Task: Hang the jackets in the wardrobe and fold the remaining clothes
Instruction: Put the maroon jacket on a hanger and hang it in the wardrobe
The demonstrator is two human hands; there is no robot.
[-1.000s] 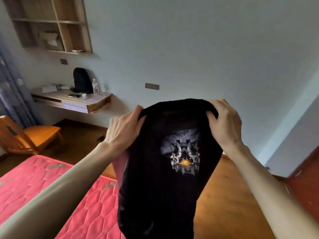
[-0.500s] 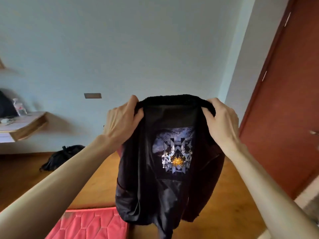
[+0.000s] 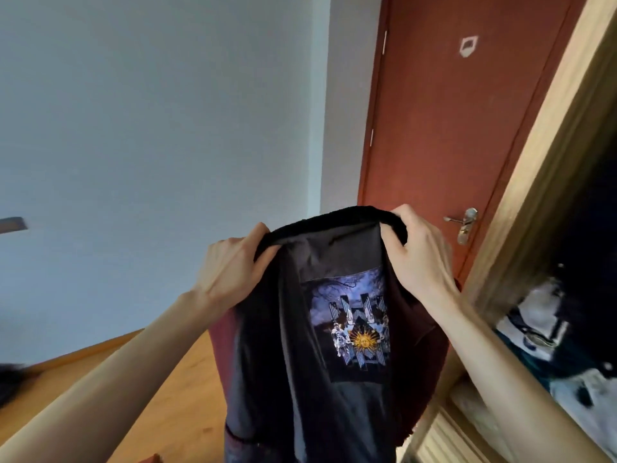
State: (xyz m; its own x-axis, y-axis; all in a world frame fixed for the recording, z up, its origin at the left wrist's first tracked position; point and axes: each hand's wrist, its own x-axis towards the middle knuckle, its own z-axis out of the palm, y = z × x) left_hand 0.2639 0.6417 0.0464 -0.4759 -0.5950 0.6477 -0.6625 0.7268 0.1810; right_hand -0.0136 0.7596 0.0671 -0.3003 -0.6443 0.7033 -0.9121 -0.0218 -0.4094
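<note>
Since 0.5 s ago the view has swung to the right: the desk and the red mattress have gone out of sight, the red door now fills the upper middle, and a wooden wardrobe frame has come in along the right edge. Both hands hold the black jacket up in front of the body as before. Left hand has its fingers curled over the left end of the collar, thumb pressed against the cloth. Right hand grips the right end of the collar, fingers wrapped round the thick rolled edge. From the collar the jacket hangs down with its lining facing the camera, showing a printed patch with a gold sun on it. Its dark red outer side shows at both edges. Inside the wardrobe, at the right, blurred pale and dark clothes can be seen. Wooden floor lies below the left forearm.
</note>
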